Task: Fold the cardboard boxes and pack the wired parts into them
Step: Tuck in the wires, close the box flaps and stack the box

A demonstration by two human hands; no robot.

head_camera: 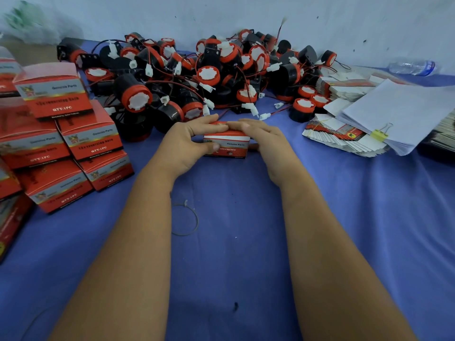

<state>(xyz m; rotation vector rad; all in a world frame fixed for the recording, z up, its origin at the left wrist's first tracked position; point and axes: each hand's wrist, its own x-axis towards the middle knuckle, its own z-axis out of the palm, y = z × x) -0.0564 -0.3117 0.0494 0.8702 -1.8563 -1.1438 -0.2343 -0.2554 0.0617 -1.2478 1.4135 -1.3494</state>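
Small red printed cardboard box (225, 143) sits on the blue cloth (234, 242), mid-table. Left hand (187, 141) and right hand (264, 141) both grasp it, fingers pressing the top flap, prob. closing it; contents hidden.

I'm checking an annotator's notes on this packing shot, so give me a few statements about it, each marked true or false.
1. Both hands hold one small red box. True: the left hand and the right hand grip the small red box from either side.
2. The finished boxes are stacked on the person's right. False: the stacked boxes stand on the left.
3. A heap of black and red wired parts lies beyond the hands. True: the wired parts pile up against the wall.
4. A green clip holds the white papers. False: the binder clip is yellow.
5. A plastic bottle stands upright by the stacked boxes. False: the bottle lies on its side at far right.
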